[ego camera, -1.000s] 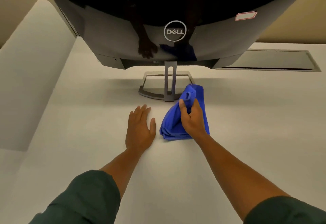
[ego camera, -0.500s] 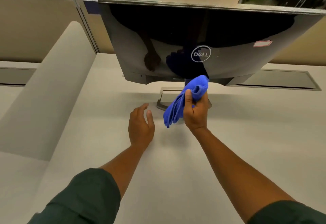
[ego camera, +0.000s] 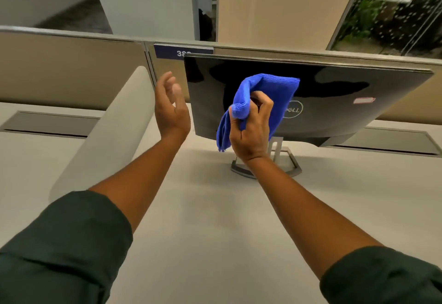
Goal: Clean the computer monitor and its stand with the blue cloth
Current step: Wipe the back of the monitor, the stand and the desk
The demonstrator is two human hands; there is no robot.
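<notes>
Both hands lifted off desk point(ego camera: 215, 220) since earlier. Right hand point(ego camera: 251, 133) clutches blue cloth point(ego camera: 265, 95) before monitor point(ego camera: 346, 102), possibly touching it; left hand point(ego camera: 171, 110) open, empty, beside monitor's edge.

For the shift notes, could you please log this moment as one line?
phase: cloth raised | right hand: gripping blue cloth before monitor | left hand: open, empty | stand: untouched
</notes>
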